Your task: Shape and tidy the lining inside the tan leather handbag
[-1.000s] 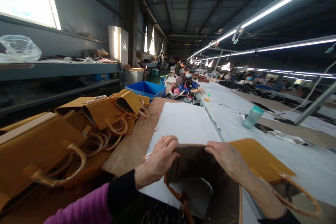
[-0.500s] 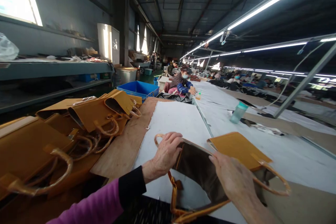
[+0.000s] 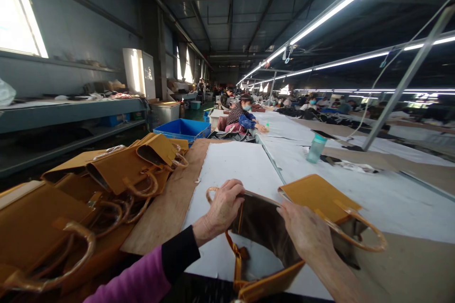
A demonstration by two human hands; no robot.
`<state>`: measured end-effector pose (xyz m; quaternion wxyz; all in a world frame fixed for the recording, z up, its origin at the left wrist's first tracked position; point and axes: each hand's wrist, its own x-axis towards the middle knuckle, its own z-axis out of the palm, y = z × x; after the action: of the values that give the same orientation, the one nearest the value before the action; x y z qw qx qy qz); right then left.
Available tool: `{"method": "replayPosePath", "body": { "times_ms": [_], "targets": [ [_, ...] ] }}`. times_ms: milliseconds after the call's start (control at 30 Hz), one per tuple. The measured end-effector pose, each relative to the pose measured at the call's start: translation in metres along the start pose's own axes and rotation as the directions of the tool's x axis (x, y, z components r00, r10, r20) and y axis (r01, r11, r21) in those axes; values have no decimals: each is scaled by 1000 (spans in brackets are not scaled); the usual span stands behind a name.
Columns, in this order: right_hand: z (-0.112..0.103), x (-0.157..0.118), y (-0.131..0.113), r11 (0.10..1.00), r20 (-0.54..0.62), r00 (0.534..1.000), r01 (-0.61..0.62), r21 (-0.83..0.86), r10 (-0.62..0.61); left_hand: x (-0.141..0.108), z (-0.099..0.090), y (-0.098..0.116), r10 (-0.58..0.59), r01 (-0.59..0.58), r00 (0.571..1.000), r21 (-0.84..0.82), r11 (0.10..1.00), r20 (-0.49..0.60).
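Observation:
A mustard-yellow handbag with a dark brown lining [image 3: 265, 225] gapes towards me over the near end of the white table. My left hand [image 3: 223, 206] grips its top edge on the left, fingers curled over the rim. On the right, my right hand [image 3: 305, 232] is closed on the same rim, thumb and fingers partly hidden. A wrapped loop handle [image 3: 210, 194] pokes out behind my left hand. Below it a yellow strap [image 3: 237, 258] hangs at the bag's side. Just beyond my right hand lies a second yellow handbag [image 3: 320, 196], its wrapped handle towards me.
Several yellow handbags [image 3: 117, 168] are heaped on the left, beside a brown board [image 3: 167, 199]. A blue crate [image 3: 183, 128] stands beyond them. A teal bottle [image 3: 316, 148] is on the white table. A co-worker [image 3: 243, 116] sits further along it.
The view has swung slightly, shifting the surroundings left. Both hands keep their hold on the bag's rim, and the bag's mouth appears a little wider.

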<state>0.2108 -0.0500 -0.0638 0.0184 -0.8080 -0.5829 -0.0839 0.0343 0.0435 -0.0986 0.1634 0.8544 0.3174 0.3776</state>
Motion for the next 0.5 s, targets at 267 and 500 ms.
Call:
{"method": "replayPosePath", "body": {
  "times_ms": [267,500],
  "targets": [
    [0,1,0,1000,-17,1000,2,17,-2,10,0,4,-48,37,995,111,993,93],
    [1,6,0,1000,-15,1000,-5,27,5,-5,11,0,223,-193,974,348,917,-47]
  ]
}}
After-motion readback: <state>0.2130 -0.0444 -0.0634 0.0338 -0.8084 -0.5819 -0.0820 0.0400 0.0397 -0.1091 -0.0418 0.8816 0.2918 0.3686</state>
